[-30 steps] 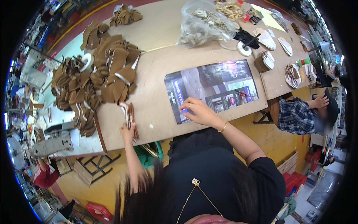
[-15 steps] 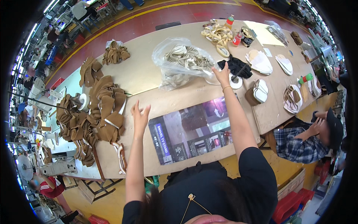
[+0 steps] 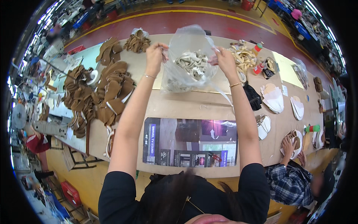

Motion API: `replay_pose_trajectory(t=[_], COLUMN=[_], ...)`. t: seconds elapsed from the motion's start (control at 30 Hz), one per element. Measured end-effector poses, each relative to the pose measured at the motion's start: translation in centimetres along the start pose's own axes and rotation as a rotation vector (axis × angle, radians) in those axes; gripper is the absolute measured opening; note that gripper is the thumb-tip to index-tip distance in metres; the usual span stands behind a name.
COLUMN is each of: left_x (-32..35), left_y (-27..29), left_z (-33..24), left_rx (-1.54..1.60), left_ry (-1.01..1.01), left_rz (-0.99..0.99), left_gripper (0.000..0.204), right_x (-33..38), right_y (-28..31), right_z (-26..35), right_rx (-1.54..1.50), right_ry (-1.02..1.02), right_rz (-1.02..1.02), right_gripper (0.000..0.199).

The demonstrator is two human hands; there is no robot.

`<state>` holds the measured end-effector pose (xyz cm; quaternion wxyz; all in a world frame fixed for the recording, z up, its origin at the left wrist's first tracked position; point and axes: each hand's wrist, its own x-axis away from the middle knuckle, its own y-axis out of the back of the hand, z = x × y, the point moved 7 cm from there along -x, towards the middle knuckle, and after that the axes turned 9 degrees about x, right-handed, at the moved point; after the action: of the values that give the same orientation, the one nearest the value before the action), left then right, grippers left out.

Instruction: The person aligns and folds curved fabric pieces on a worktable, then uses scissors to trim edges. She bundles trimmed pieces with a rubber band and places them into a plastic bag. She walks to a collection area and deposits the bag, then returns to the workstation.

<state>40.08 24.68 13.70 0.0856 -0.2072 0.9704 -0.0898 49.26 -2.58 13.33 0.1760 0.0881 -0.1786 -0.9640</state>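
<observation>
A clear plastic bag (image 3: 189,36) stands on the far half of the table, its mouth pulled up and spread. Inside lies a heap of off-white and grey cut pieces (image 3: 192,64). My left hand (image 3: 156,58) grips the left side of the bag's rim, its fingers closed on the film. At the opposite side, my right hand (image 3: 225,62) pinches the rim too. Both arms reach out over a printed cardboard panel (image 3: 190,143) that lies flat on the table in front of me.
Brown fabric pieces (image 3: 115,89) pile up at the left. Tan straps (image 3: 244,59), a red bottle (image 3: 258,68), black cloth (image 3: 252,96) and stacked white soles (image 3: 273,99) lie to the right. A co-worker in a plaid shirt (image 3: 289,183) handles pieces at the right edge.
Both hands have moved to the bag and taken hold of its rim, lifting and spreading its mouth. The view has turned slightly. The co-worker's hands are now on a stack of pieces.
</observation>
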Motion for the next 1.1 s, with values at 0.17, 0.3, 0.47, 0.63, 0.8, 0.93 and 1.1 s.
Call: replay_pose_trajectory(t=[0.17,0.3,0.47,0.63,0.8,0.93,1.1], left_x=[7.6,17.2,29.9,40.5,49.1,56.7,58.0], left_y=[4.4,11.0,19.5,27.5,33.6,39.2,38.5], left_z=[-17.0,-27.3,-28.8,-24.8,-20.5,-21.4,-20.7], left_rx=[0.096,-0.027,-0.304,-0.573,-0.486,-0.383,-0.18], left_ry=[-0.242,-0.332,-0.258,-0.416,-0.149,-0.056,-0.189], left_rz=[-0.01,-0.006,0.016,-0.307,-0.508,-0.788,-0.858], left_gripper=[0.026,0.025,0.039,0.026,0.024,0.026,0.023], right_x=[3.9,10.4,21.1,33.1,41.6,40.5,32.1], right_y=[-6.9,-15.0,-26.6,-36.9,-37.2,-29.1,-16.6], right_z=[16.9,29.6,40.3,41.6,38.4,32.2,4.1], right_rx=[-0.119,-0.023,0.085,0.265,0.075,-0.165,0.937], right_ry=[0.303,0.574,0.788,1.205,1.156,0.861,0.316], right_rz=[0.253,0.568,0.708,0.722,0.585,0.548,0.326], right_gripper=[0.023,0.025,0.024,0.028,0.038,0.041,0.049])
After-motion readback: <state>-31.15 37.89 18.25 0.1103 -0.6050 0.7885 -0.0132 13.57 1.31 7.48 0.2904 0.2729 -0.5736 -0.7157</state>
